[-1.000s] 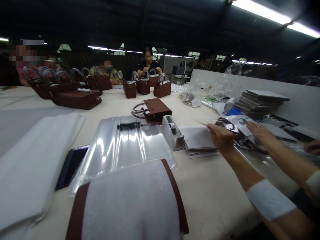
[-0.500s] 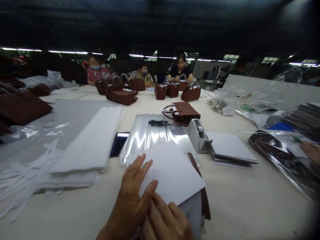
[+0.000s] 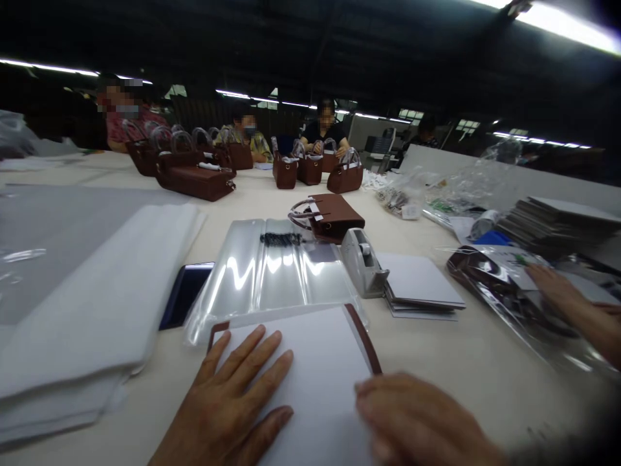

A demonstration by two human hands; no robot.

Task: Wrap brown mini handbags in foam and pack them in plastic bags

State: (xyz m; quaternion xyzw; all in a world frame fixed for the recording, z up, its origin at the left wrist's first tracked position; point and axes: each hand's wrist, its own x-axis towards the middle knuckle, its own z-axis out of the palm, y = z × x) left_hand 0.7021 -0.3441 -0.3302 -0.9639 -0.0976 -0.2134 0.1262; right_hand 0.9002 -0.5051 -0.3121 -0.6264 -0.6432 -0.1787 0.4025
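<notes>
A white board [image 3: 315,362] lies flat on a brown piece [image 3: 363,340] whose edges show along its top corners and right side. My left hand [image 3: 233,395] rests on the board's left part, fingers spread. At the right edge of the board is my right hand [image 3: 417,414], blurred, its fingers bent together; what they hold, if anything, is hidden. Just beyond the board lie clear plastic sheets [image 3: 281,278]. A grey tape dispenser [image 3: 361,262] stands beside a stack of white boards [image 3: 422,281].
A brown handbag [image 3: 337,217] lies behind the dispenser, with several more [image 3: 194,178] farther back. White foam sheets [image 3: 101,291] and a dark tablet [image 3: 187,294] are left. Another person's hand [image 3: 557,288] touches a plastic-wrapped bag [image 3: 504,291] at right.
The white board has turned to line up with the brown piece. My left hand has spread flat on it; my right hand has moved right. The view has shifted right.
</notes>
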